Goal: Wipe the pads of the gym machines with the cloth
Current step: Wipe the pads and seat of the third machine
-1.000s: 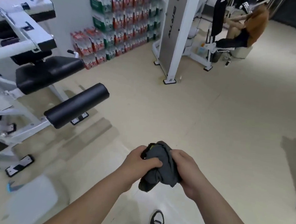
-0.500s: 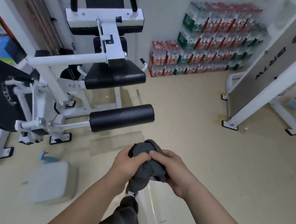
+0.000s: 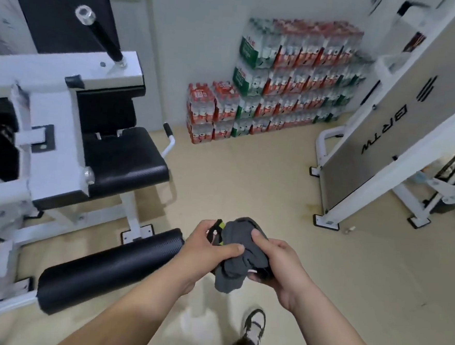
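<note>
Both hands meet low in the middle of the view, curled around a bunched dark grey cloth (image 3: pixel 238 254) held in the air above the beige floor (image 3: pixel 247 179). The left hand (image 3: pixel 205 249) grips its left side with the thumb pressed across the fabric. The right hand (image 3: pixel 276 264) clasps the right side, thumb on top, and a fold hangs below. A small black and yellow-green piece shows at the left hand's fingers; what it is I cannot tell.

Just left of the hands lies the machine's black roller pad (image 3: pixel 106 271), apart from the cloth. Farther left is the black seat pad (image 3: pixel 124 162), with the back pad (image 3: pixel 60 7) above it. Shrink-wrapped bottle packs (image 3: pixel 281 76) are stacked against the far wall. A grey machine panel (image 3: pixel 385 135) stands at the right.
</note>
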{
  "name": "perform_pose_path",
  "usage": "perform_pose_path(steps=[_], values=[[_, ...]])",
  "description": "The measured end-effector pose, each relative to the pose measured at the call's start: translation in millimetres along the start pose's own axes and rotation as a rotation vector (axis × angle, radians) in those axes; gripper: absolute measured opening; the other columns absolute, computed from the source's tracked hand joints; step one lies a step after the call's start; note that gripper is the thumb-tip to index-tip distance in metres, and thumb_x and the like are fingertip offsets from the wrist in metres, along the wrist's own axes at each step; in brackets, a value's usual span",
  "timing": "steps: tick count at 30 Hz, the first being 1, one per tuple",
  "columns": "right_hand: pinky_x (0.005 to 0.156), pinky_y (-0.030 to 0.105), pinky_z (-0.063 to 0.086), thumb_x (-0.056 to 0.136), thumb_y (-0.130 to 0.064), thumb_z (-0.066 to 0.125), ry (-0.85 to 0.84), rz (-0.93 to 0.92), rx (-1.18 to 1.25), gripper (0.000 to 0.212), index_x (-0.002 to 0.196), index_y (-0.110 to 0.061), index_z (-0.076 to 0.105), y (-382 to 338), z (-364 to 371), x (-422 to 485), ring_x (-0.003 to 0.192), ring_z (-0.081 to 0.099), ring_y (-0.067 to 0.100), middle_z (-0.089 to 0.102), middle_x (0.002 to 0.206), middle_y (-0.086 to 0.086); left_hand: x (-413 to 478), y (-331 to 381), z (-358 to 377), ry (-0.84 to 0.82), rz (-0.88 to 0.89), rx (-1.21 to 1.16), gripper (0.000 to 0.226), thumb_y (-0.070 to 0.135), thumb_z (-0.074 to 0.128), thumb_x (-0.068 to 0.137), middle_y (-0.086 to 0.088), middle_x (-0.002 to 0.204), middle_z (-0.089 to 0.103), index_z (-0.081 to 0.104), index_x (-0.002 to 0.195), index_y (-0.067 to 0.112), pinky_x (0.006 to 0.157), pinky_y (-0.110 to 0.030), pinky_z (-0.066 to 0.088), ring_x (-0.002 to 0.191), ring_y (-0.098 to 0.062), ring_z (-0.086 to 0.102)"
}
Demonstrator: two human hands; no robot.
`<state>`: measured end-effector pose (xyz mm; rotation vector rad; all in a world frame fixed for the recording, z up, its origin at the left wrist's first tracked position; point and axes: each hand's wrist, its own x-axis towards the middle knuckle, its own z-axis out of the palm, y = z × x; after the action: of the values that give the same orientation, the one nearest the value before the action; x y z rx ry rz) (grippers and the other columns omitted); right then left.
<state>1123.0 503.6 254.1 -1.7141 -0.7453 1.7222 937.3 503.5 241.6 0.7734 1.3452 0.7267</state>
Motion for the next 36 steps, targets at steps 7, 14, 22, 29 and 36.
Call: perform_pose_path(steps=[7,14,22,29,36], values=[[0.093,0.055,0.061,0.088,-0.06,0.073,-0.196,0.059,-0.171,0.049,0.104,-0.014,0.069,-122,-37,139,0.088,0.073,0.026,0.078,0.099,0.011,135,81,34,0.261,-0.013,-0.101,0.016,0.026,0.073,0.089,-0.002,0.095,0.079,0.073,0.105,0.023,0.063,-0.03,0.056,0.087,-0.023,0.077],[0.091,0.048,0.062,0.093,-0.045,0.075,-0.548,0.074,-0.295,0.048,0.127,-0.012,0.067,-238,12,247,0.111,0.075,0.029,0.078,0.119,0.009,209,161,10,0.483,0.033,-0.266,0.039,0.038,0.084,0.085,-0.011,0.085,0.076,0.072,0.096,0.003,0.066,-0.032,0.056,0.076,-0.02,0.073],[0.089,0.057,0.062,0.094,-0.027,0.076,-0.364,0.056,-0.209,0.037,0.124,-0.008,0.067,-336,114,387,0.1,0.078,0.035,0.08,0.106,0.015,329,226,-77,0.581,0.043,-0.452,0.061,0.056,0.082,0.08,0.011,0.121,0.072,0.056,0.134,0.045,0.097,-0.042,0.06,0.106,-0.01,0.073],[0.069,0.035,0.056,0.101,-0.047,0.062,-0.405,-0.109,-0.396,0.027,0.112,-0.026,0.074,-460,186,496,0.086,0.076,0.022,0.082,0.096,0.002,467,332,-135,0.481,0.084,-0.478,0.054,0.043,0.086,0.083,0.008,0.114,0.077,0.063,0.132,0.04,0.097,-0.048,0.059,0.105,-0.016,0.075],[0.09,0.042,0.06,0.103,-0.043,0.061,-0.496,-0.153,-0.652,0.031,0.109,-0.017,0.077,-556,248,607,0.093,0.077,0.021,0.082,0.097,0.002,579,419,-212,0.65,0.113,-0.418,0.091,0.004,0.081,0.079,0.002,0.118,0.067,0.036,0.153,0.029,0.074,-0.024,0.06,0.094,-0.01,0.072]])
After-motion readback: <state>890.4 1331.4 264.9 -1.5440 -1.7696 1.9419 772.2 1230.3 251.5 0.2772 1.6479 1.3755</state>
